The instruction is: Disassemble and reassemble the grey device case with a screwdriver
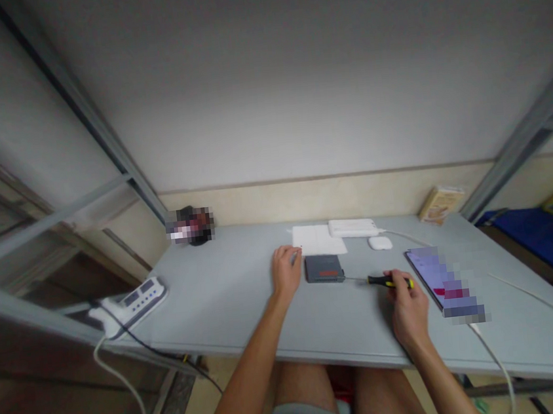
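- Head view: right hand (411,311), right of grey box (323,268); fingers grip screwdriver (380,281).
- Left hand (287,273), left of box; whether fingers pinch anything is unclear.

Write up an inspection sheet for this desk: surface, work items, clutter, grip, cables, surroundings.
Surface: pale grey tabletop; spills, nothing seen.
Work items: dark box with reddish label; screwdriver pointing at its right side, contact unclear.
Clutter: white sheet, white block, white case, tablet-like device, small box, power strip.
Grip: right hand closed on the screwdriver handle; left hand beside the dark box, contents unclear.
Cables: black cable crossing the power strip; white cable over the front edge, right.
Surroundings: plain wall behind, metal frame left.
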A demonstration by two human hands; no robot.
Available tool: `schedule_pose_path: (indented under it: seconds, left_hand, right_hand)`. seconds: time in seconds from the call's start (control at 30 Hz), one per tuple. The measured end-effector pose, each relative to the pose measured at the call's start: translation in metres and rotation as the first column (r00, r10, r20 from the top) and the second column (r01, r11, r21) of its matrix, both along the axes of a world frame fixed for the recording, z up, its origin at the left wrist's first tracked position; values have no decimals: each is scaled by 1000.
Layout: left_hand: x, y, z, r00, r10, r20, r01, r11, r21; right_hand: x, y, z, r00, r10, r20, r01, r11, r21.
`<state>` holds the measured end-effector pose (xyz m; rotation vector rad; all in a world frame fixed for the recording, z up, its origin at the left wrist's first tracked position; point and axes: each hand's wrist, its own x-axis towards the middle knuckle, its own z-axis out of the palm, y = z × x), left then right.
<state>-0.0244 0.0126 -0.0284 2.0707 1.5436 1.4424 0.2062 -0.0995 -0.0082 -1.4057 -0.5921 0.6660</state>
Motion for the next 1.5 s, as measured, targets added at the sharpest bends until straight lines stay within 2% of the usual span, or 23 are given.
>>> schedule_pose_path:
  seconds: [0.23, 0.33, 0.47, 0.6, 0.77, 0.87, 1.0, 1.13, 1.3, 1.5]
  left_hand:
    - [-6, 4, -3, 997, 76, 24, -74, 996, -56]
    - [-6, 4, -3, 997, 81, 19, -79, 994, -81]
    - [-5, 3, -5, 998, 60, -24, -62, 994, -87]
    - [-3, 2, -6, 996, 6, -84, -12, 997, -79]
    - [-2, 0, -3, 991, -62, -117, 53, 995, -79]
    - [0, -2, 0, 981, -124, -147, 112, 990, -91]
    - [2, -4, 2, 971, -173, -166, 160, 983, -91]
    - [-3, 1, 1, 985, -102, -138, 92, 993, -77]
    - [-13, 20, 4, 989, 7, -149, -19, 997, -76]
    - [-7, 34, 10, 961, -22, -275, -9, 994, -108]
  right_hand:
    - [-2, -1, 4, 1000, 5, -15, -4, 999, 33]
    - [-4, 4, 6, 998, 65, -4, -65, 997, 43]
    - [-9, 25, 14, 981, 190, -32, -189, 981, 38]
    - [-14, 56, 25, 966, 258, -23, -255, 964, 78]
    - [-19, 80, 16, 970, 236, -56, -228, 967, 117]
    - [-21, 80, 5, 984, 174, -50, -167, 980, 112]
    - [-21, 75, -1, 982, 184, -30, -180, 977, 114]
    - [-20, 73, -1, 982, 185, -30, -181, 977, 110]
    - [-19, 74, -1, 983, 168, -66, -161, 982, 103]
    - [-20, 74, 0, 982, 183, -49, -178, 980, 91]
